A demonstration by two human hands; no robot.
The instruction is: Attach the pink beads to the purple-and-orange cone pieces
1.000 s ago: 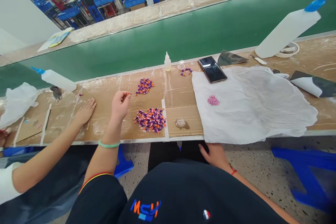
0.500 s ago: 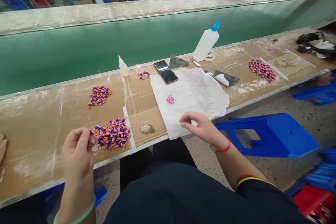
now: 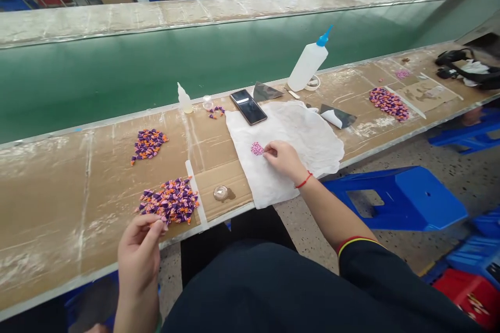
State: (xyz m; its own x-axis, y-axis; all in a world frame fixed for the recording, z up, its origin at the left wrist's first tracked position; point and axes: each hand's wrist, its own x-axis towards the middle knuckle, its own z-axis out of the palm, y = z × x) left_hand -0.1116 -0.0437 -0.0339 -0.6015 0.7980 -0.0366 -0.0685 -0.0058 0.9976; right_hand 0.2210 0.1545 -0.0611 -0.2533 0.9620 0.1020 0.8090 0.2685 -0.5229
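My left hand (image 3: 141, 250) is closed in a pinch at the near edge of a pile of small purple, pink and orange pieces (image 3: 172, 200). A tiny pinkish piece shows at its fingertips, its exact shape unclear. Over the white cloth (image 3: 269, 187), my right hand (image 3: 286, 160) pinches at the edge of a small heap of tiny pink-and-white bits (image 3: 257, 149). Whatever lies between those fingertips is too small to make out. A small round clear container (image 3: 221, 193) sits between the hands, right of a white strip (image 3: 196, 195).
Behind the near pile lies a second purple-and-orange pile (image 3: 149, 144). A phone (image 3: 248, 106) rests on the cloth's far edge. A small dropper bottle (image 3: 184, 99) and a large blue-tipped bottle (image 3: 308, 66) stand at the back. A blue stool (image 3: 425, 200) is at the right.
My right hand has moved forward and left, down to the pink-and-white heap. My left hand has shifted right and nearer to me, along the pile's near edge, still pinched.
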